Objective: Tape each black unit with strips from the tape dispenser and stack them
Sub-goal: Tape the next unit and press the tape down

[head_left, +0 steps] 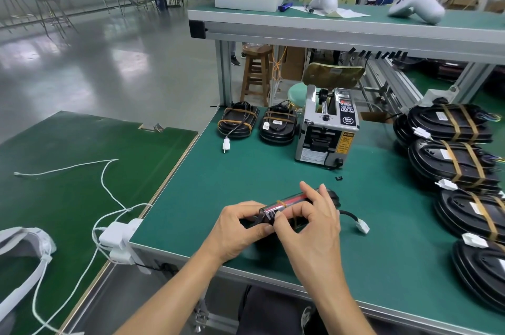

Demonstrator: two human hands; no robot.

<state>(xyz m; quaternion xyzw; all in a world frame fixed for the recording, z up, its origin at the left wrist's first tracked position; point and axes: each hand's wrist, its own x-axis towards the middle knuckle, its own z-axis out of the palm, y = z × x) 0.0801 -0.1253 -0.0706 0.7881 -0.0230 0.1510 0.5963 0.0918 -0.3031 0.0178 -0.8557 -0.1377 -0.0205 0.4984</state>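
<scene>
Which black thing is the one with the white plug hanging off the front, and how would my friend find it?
Start at the grey tape dispenser standing at the back of the green table. Two black units sit just left of it; take the far-left black unit. Only this one has a cable trailing forward onto the mat, ending in a white plug; its neighbour's plug rests on top.

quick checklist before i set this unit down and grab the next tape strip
1. Both hands on the held unit: left hand and right hand grip it: ok.
2. Tape strip pressed flat: cannot tell, fingers cover it.
3. Unit's white connector free on the mat: ok.
4. Tape dispenser unobstructed: ok.
5. Strip waiting at its outlet: cannot tell.
6. Taped stacks on the right, room on top: ok.
</scene>
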